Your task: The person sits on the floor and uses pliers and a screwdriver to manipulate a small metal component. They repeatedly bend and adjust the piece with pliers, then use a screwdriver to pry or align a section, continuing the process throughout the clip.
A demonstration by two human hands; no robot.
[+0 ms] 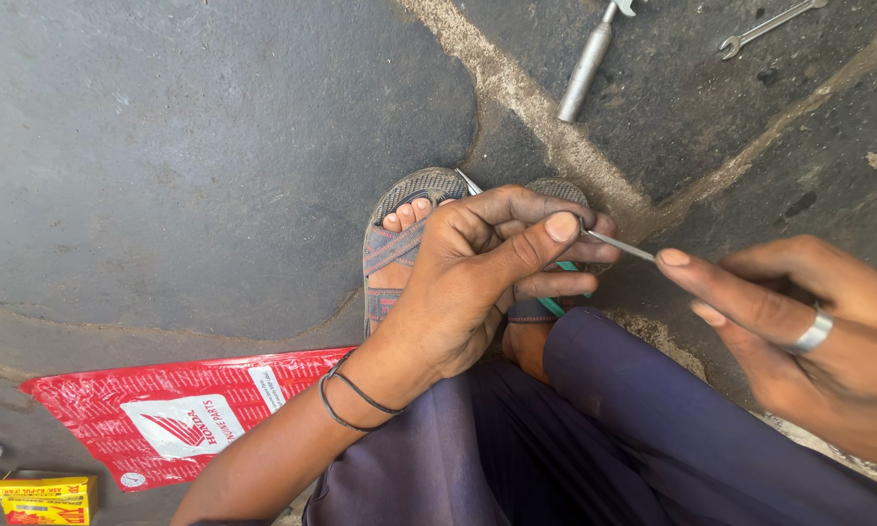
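A flat red plastic packet with white label patches (180, 414) lies on the stone floor, a small yellow-and-red cardboard box (46, 499) near its left corner.

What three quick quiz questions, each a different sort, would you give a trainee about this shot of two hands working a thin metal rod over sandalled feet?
1. True or false: the left hand is closed around the thin metal rod.
2. Which tool lies on the stone floor at the top right corner? A) hammer B) open-ended spanner C) saw
3. Fill in: the right hand wears a silver ____ on one finger.

Key: 1 true. 2 B. 3 ring. The right hand's fingers meet the rod's free end, and a red plastic packet lies at lower left.
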